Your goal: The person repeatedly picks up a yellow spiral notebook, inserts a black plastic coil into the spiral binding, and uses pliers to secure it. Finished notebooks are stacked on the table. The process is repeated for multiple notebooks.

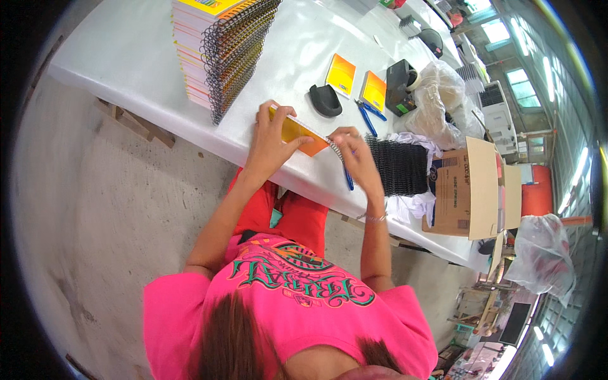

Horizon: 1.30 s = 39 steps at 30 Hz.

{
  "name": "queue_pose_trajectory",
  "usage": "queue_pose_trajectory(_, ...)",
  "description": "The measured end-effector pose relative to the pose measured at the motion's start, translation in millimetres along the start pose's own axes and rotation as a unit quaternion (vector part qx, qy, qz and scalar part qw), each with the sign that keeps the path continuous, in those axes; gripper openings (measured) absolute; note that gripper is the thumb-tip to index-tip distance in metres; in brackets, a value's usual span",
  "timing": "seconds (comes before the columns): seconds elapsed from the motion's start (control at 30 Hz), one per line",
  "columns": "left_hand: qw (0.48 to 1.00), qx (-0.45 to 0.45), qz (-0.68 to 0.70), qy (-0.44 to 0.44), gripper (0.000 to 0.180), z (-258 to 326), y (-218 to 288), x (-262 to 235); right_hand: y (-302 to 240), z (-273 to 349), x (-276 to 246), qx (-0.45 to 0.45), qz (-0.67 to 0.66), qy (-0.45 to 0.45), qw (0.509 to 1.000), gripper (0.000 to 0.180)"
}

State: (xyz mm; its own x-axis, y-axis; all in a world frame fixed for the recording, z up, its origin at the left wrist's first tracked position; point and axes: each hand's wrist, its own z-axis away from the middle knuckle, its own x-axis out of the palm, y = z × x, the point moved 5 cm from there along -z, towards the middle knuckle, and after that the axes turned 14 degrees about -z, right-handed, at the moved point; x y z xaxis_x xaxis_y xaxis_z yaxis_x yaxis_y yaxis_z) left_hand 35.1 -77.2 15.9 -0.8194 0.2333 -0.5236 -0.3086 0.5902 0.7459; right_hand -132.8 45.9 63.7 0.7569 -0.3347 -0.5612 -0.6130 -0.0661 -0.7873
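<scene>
My left hand [273, 140] grips a small yellow-and-orange notebook [292, 131] at the table's near edge, its thumb across the cover. At the notebook's right end, the closed fingers of my right hand [358, 157] hold a dark metal spiral coil [334, 148] that runs along the edge toward the pages. How far the coil is threaded is too small to tell. A thin blue tool [348, 178] lies just under my right hand, partly hidden. Beyond my hands are blue-handled pliers [370, 116] and a black curved holder [325, 100].
A tall stack of spiral-bound notebooks [221, 63] stands at left. Two loose orange-yellow booklets [342, 73] and a black tape dispenser [400, 85] lie farther back. To the right are a pile of black coils [400, 167], a cardboard box [451, 190] and a clear plastic bag [437, 95].
</scene>
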Motion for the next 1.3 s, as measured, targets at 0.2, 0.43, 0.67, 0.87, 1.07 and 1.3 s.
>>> queue_pose_trajectory(0.2,0.999,0.021,0.020,-0.043,0.069,-2.0,-1.1,1.7,23.3,-59.1,-8.0,0.082,0.014,0.021,0.996,0.039)
queue_pose_trajectory(0.43,0.997,0.071,0.023,-0.030,0.069,-18.7,-12.0,-10.0,39.1,-61.4,-0.3,0.066,0.090,-0.054,0.992,0.021)
queue_pose_trajectory(0.67,0.993,0.091,0.050,-0.058,0.070,-28.7,-22.7,-8.5,31.3,-26.4,-0.6,0.121,0.091,-0.056,0.987,0.048)
queue_pose_trajectory(0.87,0.992,0.093,0.057,-0.070,0.073,-29.7,-22.8,-5.6,46.9,-9.4,1.4,0.110,-0.179,0.070,0.975,0.034)
queue_pose_trajectory(1.07,0.992,0.096,0.049,-0.065,0.072,-28.6,-23.1,-7.2,23.3,11.5,7.7,0.118,-0.611,-0.078,0.779,0.055)
queue_pose_trajectory(1.3,0.991,0.114,0.047,-0.059,0.074,-31.3,-20.5,-7.5,5.4,-5.8,4.7,0.152,-0.328,-0.089,0.928,0.035)
